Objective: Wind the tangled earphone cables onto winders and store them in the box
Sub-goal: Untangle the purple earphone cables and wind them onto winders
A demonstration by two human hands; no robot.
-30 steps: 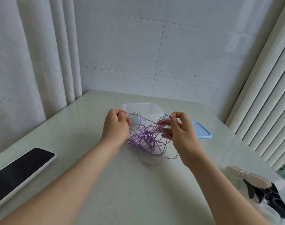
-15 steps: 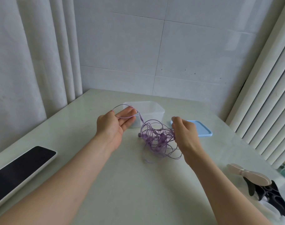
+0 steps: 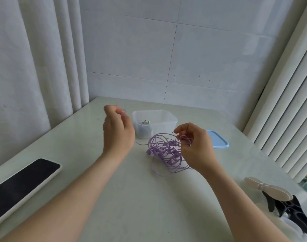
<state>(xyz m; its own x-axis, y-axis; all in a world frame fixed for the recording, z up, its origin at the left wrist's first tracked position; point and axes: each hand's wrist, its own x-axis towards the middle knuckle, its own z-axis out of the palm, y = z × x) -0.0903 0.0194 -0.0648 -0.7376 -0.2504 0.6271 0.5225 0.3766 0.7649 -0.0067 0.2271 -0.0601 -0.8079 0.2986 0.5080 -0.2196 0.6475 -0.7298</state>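
Observation:
A tangled purple earphone cable (image 3: pixel 164 151) lies on the pale table (image 3: pixel 131 198), just in front of a clear plastic box (image 3: pixel 166 117). My right hand (image 3: pixel 195 147) pinches a loop at the tangle's right side. My left hand (image 3: pixel 117 131) is raised to the left of the box, blurred by motion, fingers curled on a strand that runs from under the hand to the tangle. Inside the box, a small dark and green item (image 3: pixel 145 122) shows. Flat winders, beige (image 3: pixel 269 188) and black (image 3: pixel 292 210), lie at the right edge.
A light blue lid (image 3: pixel 217 141) lies right of the box. A phone (image 3: pixel 20 186) with a dark screen rests at the table's left edge. Curtains hang on the left, vertical blinds on the right, a tiled wall behind.
My left hand has risen and moved left, drawing one strand out of the tangle. My right hand keeps its hold on the right side of the tangle, which now lies on the table.

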